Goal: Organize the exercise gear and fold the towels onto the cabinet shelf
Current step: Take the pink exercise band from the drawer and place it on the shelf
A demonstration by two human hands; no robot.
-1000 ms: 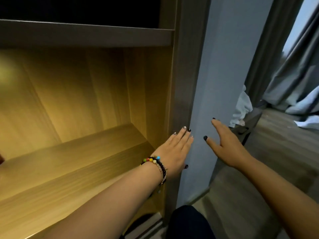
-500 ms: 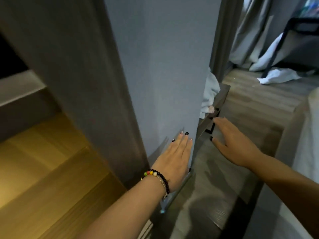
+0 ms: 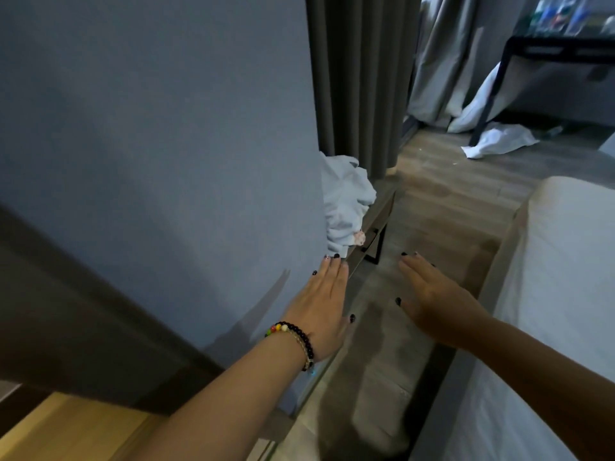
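A crumpled pale towel lies on a low wooden bench behind the corner of a grey-blue wall panel. My left hand, with a beaded bracelet at the wrist, rests flat with straight fingers against that panel near its edge, just below the towel. My right hand hovers open over the floor, fingers straight and pointing toward the bench, holding nothing. Only a strip of the lit wooden cabinet shelf shows at the bottom left.
A bed with a white sheet fills the right side. Dark curtains hang behind the bench. White cloth lies on the wooden floor by a black-framed table at the far right.
The view has swung right, away from the lit cabinet shelf toward the bench and bed. My left hand has slid from the cabinet's edge along the wall panel toward the towel.
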